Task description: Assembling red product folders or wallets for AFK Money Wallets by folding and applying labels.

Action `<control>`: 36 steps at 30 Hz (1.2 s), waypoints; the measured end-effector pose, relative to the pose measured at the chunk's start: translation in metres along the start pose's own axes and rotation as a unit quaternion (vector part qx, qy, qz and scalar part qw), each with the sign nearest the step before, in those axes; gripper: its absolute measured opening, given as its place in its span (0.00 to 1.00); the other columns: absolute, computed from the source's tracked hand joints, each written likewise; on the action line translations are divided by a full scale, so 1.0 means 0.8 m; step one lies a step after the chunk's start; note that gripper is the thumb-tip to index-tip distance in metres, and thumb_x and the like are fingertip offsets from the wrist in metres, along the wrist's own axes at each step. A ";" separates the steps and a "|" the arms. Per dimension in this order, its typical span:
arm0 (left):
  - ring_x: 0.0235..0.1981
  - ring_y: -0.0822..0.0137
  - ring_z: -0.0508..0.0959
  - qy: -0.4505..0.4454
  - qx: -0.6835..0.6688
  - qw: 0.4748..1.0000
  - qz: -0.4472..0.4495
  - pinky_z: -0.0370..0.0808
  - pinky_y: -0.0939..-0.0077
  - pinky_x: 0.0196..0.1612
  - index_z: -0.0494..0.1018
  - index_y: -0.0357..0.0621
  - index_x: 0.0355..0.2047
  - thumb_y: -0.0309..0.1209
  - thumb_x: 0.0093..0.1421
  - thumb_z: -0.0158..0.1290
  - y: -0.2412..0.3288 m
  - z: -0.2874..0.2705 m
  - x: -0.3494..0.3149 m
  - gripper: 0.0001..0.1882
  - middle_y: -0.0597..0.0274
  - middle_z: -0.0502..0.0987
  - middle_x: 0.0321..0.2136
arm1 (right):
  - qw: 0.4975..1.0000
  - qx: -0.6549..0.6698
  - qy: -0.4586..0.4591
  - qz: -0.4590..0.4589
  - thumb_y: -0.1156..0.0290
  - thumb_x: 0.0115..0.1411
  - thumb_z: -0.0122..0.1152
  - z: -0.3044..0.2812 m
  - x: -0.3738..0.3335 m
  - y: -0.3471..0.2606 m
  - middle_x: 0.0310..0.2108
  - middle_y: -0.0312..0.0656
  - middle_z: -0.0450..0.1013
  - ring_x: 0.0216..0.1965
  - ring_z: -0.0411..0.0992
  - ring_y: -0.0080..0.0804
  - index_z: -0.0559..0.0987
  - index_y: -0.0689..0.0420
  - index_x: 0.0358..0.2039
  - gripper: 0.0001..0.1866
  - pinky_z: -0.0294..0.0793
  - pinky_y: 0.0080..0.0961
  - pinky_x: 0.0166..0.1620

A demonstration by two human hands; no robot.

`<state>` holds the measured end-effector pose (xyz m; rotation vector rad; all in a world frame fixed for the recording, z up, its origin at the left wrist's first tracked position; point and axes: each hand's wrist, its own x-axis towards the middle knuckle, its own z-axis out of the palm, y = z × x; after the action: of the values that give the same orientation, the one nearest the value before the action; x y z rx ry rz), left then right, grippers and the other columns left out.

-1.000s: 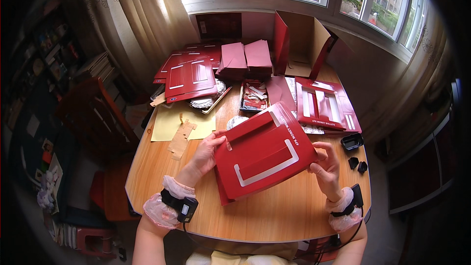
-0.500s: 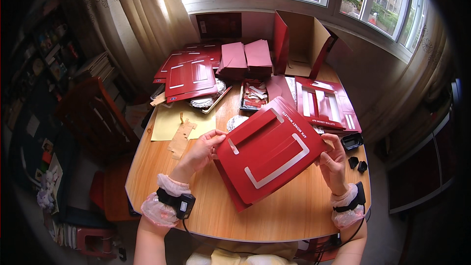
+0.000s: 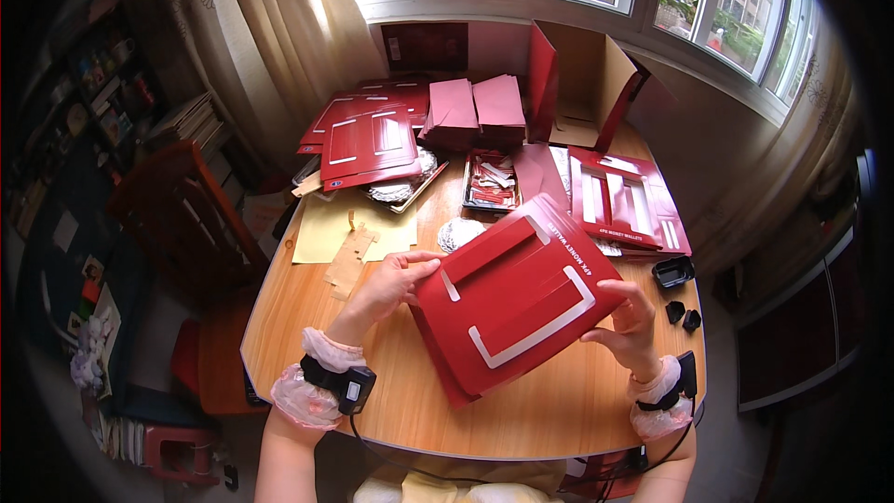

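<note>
One red cardboard folder [image 3: 521, 296] tilts over the desk's [image 3: 372, 401] middle, the left hand [image 3: 389, 289] pinching its nine-o'clock edge and the right hand [image 3: 628, 324] half-curled at three o'clock, hold unclear: seemingly a steadying step, the next move calling for even grip.
</note>
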<state>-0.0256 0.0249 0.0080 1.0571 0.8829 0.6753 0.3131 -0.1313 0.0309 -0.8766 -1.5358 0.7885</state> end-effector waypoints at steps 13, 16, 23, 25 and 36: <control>0.22 0.81 0.78 -0.024 0.144 0.989 -0.021 0.75 0.88 0.24 0.75 0.45 0.51 0.39 0.66 0.53 0.015 -0.004 -0.012 0.17 0.67 0.81 0.29 | 0.999 -0.023 0.020 0.011 0.82 0.43 0.76 -0.005 -0.002 0.005 0.37 0.39 0.78 0.37 0.76 0.24 0.81 0.61 0.39 0.20 0.77 0.17 0.37; 0.23 0.83 0.77 -0.009 0.079 0.997 0.020 0.74 0.90 0.24 0.72 0.46 0.54 0.38 0.66 0.52 0.016 0.004 -0.011 0.18 0.67 0.81 0.30 | 1.000 -0.001 0.024 0.014 0.84 0.43 0.75 -0.003 -0.002 0.001 0.35 0.39 0.78 0.37 0.76 0.23 0.81 0.61 0.36 0.17 0.76 0.17 0.37; 0.34 0.71 0.82 -0.061 -0.089 0.988 0.110 0.81 0.80 0.38 0.56 0.42 0.61 0.33 0.68 0.49 0.035 0.002 -0.021 0.25 0.54 0.79 0.39 | 0.990 0.018 0.138 -0.025 0.88 0.44 0.73 0.007 -0.003 -0.006 0.31 0.39 0.77 0.32 0.76 0.24 0.80 0.63 0.33 0.15 0.76 0.17 0.36; 0.41 0.64 0.82 -0.086 -0.055 0.986 0.135 0.81 0.76 0.43 0.52 0.41 0.63 0.33 0.68 0.49 0.052 0.023 -0.040 0.28 0.46 0.77 0.44 | 0.988 -0.015 0.151 -0.024 0.89 0.45 0.72 0.010 -0.002 -0.006 0.30 0.38 0.77 0.31 0.76 0.23 0.79 0.63 0.33 0.15 0.76 0.17 0.35; 0.40 0.71 0.77 -0.015 0.239 0.914 0.326 0.74 0.80 0.44 0.71 0.41 0.52 0.26 0.49 0.69 0.028 0.088 -0.069 0.30 0.60 0.80 0.40 | 0.976 -0.054 0.210 0.017 0.89 0.49 0.68 0.025 -0.003 -0.009 0.27 0.38 0.77 0.29 0.76 0.23 0.79 0.64 0.34 0.12 0.76 0.17 0.34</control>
<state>0.0068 -0.0436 0.0606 1.8409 0.6710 1.0172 0.2929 -0.1376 0.0334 -1.0757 -1.1974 0.5060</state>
